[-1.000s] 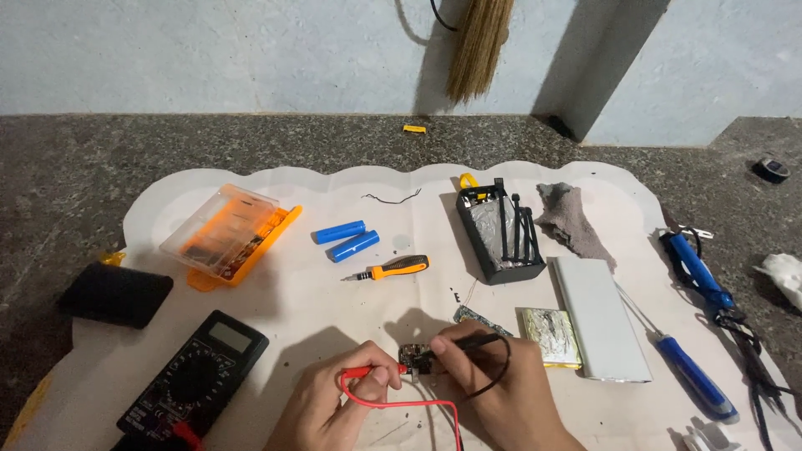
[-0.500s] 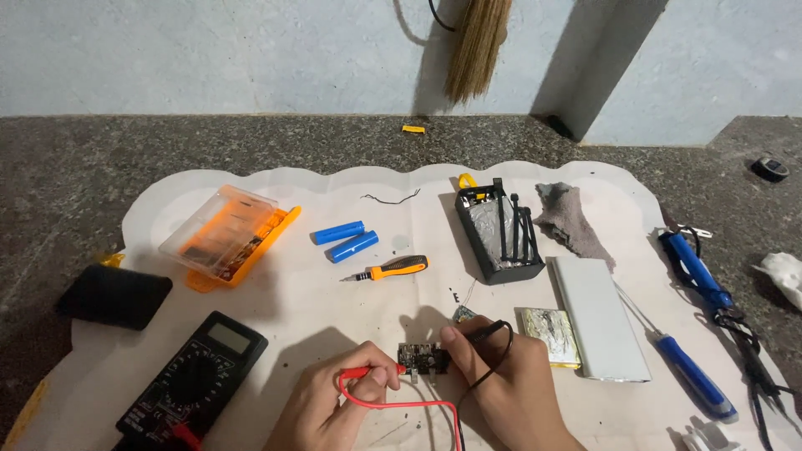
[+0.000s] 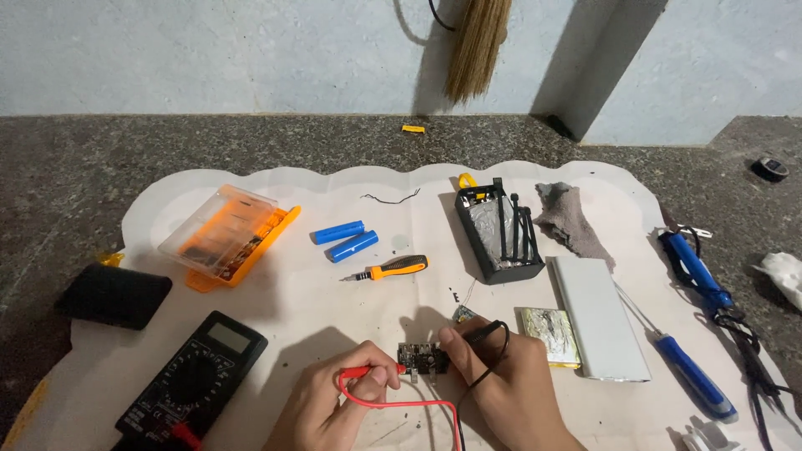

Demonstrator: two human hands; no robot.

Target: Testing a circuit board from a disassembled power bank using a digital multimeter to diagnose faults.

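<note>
Circuit board (image 3: pixel 422 357), small, dark and flat, lies on the pale sheet (image 3: pixel 276 317) between our two hands, touched from both sides. Our left hand (image 3: pixel 334 401) is pinched shut on the red probe (image 3: pixel 368 372), a slim plastic rod whose tip meets the board's left edge; its red lead (image 3: pixel 401 404) loops back under our wrists. Our right hand (image 3: pixel 501 384) is closed on the black probe (image 3: pixel 480 332), its thin black lead curving round our knuckles, tip at the board's right end.

Left of our left hand sits the black multimeter (image 3: pixel 194 380), boxy, with a grey screen and round dial. Ahead of our hands lie an orange-handled screwdriver (image 3: pixel 393 268) and two smooth blue cylindrical cells (image 3: pixel 346 239); farther left, a clear-lidded orange case (image 3: pixel 225 236). Just right of our right hand rests a crinkled foil pouch (image 3: pixel 551 336), beside a long matte silver shell (image 3: pixel 600 317). Beyond that, a blue-handled screwdriver (image 3: pixel 693 377). Ahead of it stands an open black tray (image 3: pixel 497 234) and a rumpled grey rag (image 3: pixel 572 219).

Against half a second ago, little differs: our right fingers sit slightly closer to the board, and the red probe holds the same spot.
</note>
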